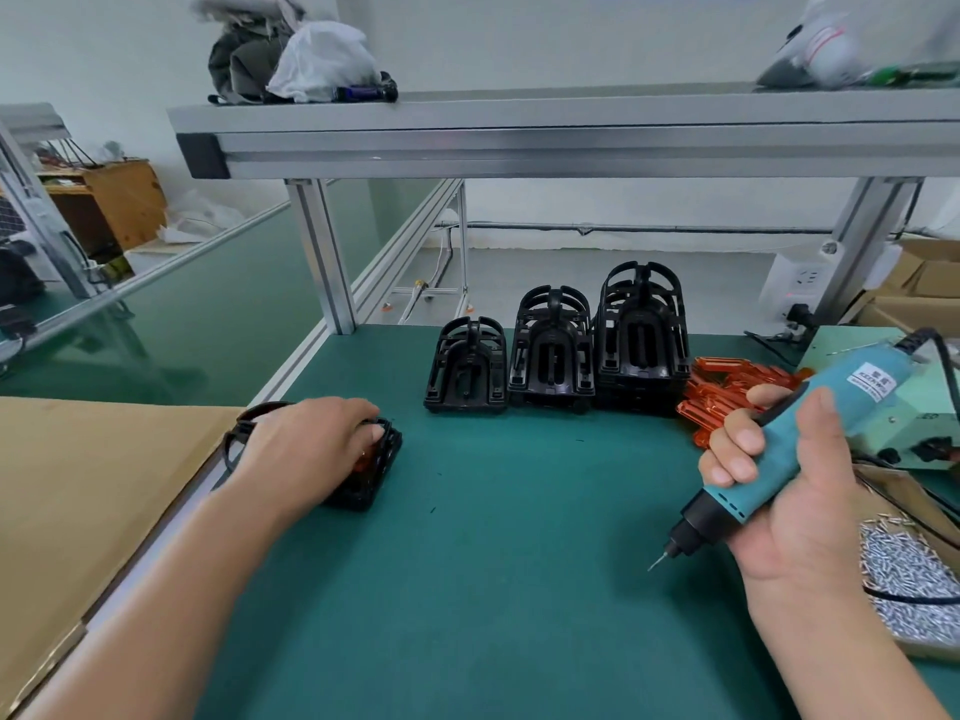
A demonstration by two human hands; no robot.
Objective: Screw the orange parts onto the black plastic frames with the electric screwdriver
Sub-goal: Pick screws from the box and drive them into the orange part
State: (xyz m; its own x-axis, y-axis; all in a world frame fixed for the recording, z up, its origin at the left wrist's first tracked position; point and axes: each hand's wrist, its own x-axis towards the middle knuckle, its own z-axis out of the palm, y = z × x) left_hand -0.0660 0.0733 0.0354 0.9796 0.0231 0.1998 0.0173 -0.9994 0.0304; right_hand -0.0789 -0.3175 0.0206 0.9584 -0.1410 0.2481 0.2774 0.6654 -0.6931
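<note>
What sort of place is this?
Probably a factory assembly bench: stacks of identical black plastic frames, a heap of screws, and an electric screwdriver in the right hand.

Cardboard sheet (78, 485) left — white bag (322, 59) on shelf (571, 127).

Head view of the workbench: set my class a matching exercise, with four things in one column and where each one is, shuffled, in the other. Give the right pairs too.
Things
1. electric screwdriver
2. orange parts
3. screws
4. single black frame

Places
A. heaped at the bench's right edge
B. gripped in the right hand
C. under the left hand, on the left of the green mat
D. piled just right of the three stacks of frames

Pairs: 1-B, 2-D, 3-A, 4-C
</note>
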